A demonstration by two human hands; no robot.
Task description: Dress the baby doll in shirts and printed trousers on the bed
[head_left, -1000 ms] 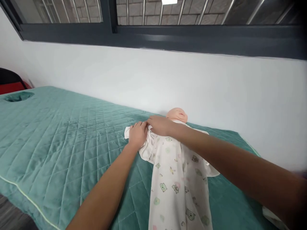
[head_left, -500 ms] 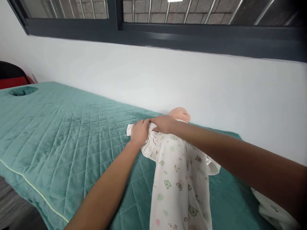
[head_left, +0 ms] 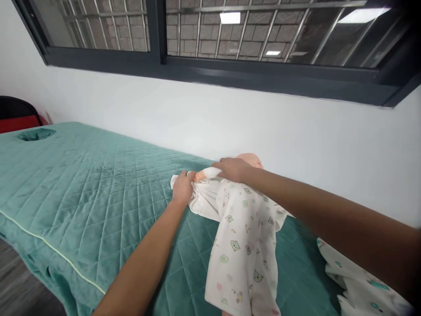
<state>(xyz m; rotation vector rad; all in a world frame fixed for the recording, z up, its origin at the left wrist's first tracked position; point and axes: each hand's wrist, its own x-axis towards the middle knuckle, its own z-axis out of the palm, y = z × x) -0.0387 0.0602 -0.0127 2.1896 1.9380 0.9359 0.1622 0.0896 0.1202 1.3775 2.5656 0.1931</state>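
Observation:
A baby doll (head_left: 250,159) lies on the bed, its head by the wall and partly behind my right arm. White cloth printed with small animals, a baby gown (head_left: 243,245), spreads over its body. My left hand (head_left: 183,188) is closed on the gown's white sleeve, whose end pokes out left of my fingers. Beside those fingertips shows the doll's bare forearm (head_left: 199,176), coming out of a plain white inner sleeve (head_left: 212,172). My right hand (head_left: 234,169) is closed on that inner sleeve near the doll's shoulder; its fingertips are partly hidden.
A green quilted cover (head_left: 108,184) with a hole (head_left: 37,134) at the far left lies over the bed. More printed white cloth (head_left: 362,281) lies at the lower right. Behind stand a white wall (head_left: 148,109) and a dark window frame (head_left: 204,74). A red and black chair (head_left: 18,116) is at far left.
My left hand has moved slightly left, away from my right hand. The doll's forearm and inner sleeve now show between them. The view has tilted up a little.

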